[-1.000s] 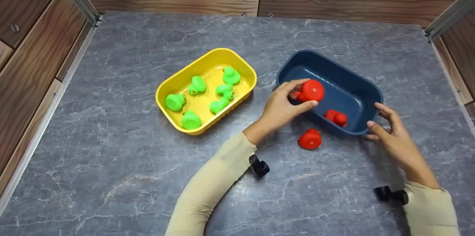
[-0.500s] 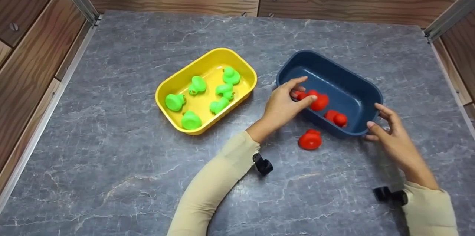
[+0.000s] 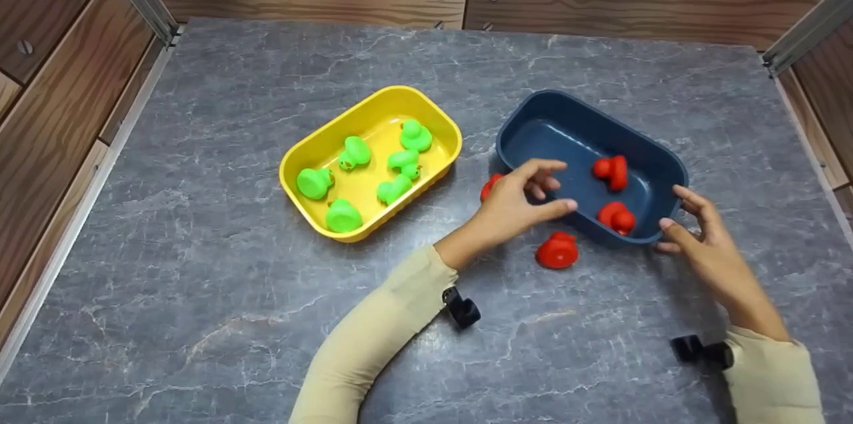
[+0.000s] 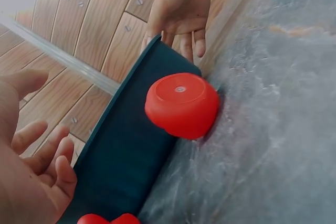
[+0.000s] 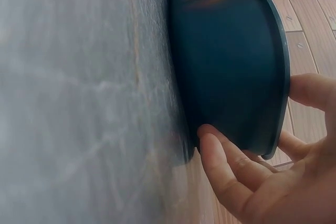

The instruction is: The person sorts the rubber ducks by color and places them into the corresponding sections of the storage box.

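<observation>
My left hand hovers over the near left rim of the dark blue tub, fingers spread and holding nothing. Inside the tub lie two red rubber ducks, one red duck tipped over and another red duck nearer the front wall. On the table in front of the tub is a third red duck, its base showing in the left wrist view. One more red duck is partly hidden behind my left hand. My right hand holds the tub's right end, thumb and fingers against rim and outer wall.
A yellow tub stands left of the blue one, with several green rubber ducks in it. Wood-patterned panels enclose the grey marbled table at the back and sides.
My left hand has let go of a red duck, which dropped into the blue tub and came to lie toward its right. The hand then drew back toward the near rim. My right hand stays put.
</observation>
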`<state>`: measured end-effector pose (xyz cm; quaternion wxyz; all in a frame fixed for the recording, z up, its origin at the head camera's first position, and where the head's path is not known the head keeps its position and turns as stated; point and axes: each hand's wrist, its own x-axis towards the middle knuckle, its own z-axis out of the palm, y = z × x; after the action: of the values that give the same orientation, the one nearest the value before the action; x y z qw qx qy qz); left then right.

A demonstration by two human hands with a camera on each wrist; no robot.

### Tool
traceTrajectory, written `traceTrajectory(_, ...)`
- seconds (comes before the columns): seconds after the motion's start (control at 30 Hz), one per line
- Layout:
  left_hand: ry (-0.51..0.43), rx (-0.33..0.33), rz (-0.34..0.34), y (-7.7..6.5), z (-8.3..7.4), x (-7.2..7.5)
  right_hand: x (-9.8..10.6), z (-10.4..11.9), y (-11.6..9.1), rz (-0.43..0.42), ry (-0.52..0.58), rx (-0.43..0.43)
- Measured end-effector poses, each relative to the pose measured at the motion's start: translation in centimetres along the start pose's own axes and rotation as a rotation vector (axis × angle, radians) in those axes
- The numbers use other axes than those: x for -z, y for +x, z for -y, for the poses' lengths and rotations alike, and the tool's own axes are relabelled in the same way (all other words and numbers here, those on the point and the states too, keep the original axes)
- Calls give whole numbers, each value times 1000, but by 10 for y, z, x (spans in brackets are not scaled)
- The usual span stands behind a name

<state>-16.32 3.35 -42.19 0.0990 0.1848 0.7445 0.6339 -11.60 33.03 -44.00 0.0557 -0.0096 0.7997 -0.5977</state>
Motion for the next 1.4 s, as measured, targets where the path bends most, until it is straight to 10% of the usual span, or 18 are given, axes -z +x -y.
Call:
traceTrajectory(0.53, 234, -3, 326, -12, 11, 0, 0, 0, 1, -6, 21, 0)
traceTrajectory(1.4, 554, 0, 393, -13, 18, -11, 0, 0, 0, -10, 14, -3)
